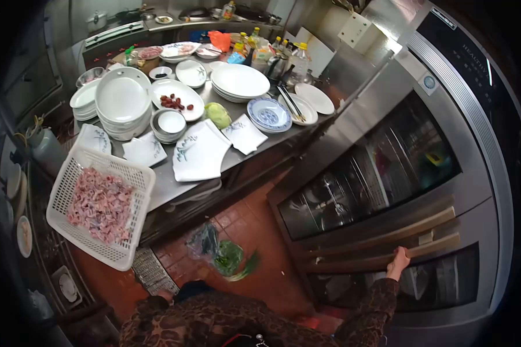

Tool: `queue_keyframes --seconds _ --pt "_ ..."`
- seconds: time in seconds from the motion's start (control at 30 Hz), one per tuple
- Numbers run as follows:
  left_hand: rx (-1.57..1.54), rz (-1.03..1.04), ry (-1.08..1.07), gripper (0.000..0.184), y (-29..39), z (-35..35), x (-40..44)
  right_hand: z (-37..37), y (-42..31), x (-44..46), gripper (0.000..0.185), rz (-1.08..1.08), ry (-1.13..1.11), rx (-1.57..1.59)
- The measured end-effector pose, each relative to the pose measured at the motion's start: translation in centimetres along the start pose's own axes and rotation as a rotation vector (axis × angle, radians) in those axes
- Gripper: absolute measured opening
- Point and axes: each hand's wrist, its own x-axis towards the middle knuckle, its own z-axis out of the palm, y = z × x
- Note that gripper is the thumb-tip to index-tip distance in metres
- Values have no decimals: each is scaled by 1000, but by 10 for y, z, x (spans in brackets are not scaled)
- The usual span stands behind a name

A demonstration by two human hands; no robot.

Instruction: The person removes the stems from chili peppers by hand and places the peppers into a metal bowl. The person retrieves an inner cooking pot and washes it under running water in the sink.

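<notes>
My right hand (397, 263) is closed around the lower pale handle (434, 247) of a tall steel cabinet (382, 156). The cabinet's glass doors look shut, and racks and dishes show dimly behind them. My left hand (165, 296) is low beside my body, mostly hidden by my patterned sleeve, so its fingers cannot be made out. The nearest thing to it is a metal floor grate (155, 269). A bag of leafy greens (228, 258) lies on the red tiled floor between my hands, with a dark plastic bag (204, 240) touching it.
A white plastic basket (55, 208) of chopped raw meat (102, 205) sits at the left end of the steel counter. Stacked plates (123, 98), bowls (169, 124), a cabbage (217, 114) and several bottles crowd the counter. A stove stands behind it.
</notes>
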Motion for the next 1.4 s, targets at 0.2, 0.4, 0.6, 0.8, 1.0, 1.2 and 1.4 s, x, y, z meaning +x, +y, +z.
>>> queue_keyframes --seconds 0.2,0.4,0.6,0.8,1.0,1.2,1.4 --pt "-56 -87 -94 38 31 -5 2 11 -5 -11 11 -15 -30 46" --pt "-68 -72 -57 41 53 -26 12 14 -5 -11 13 -43 -19 66" --pt "-105 -40 -39 43 19 -33 19 25 -9 -9 14 -99 -13 74" --pt "-130 -23 -31 46 -16 -37 25 23 -3 -3 16 -139 -6 65" --pt "-78 -15 -51 50 -25 -32 32 23 5 -8 18 -137 55 13" --pt "56 27 -105 53 24 -28 49 -6 27 13 20 -117 199 -79" --pt "161 72 -116 56 44 -14 48 -29 40 11 21 -91 320 -124"
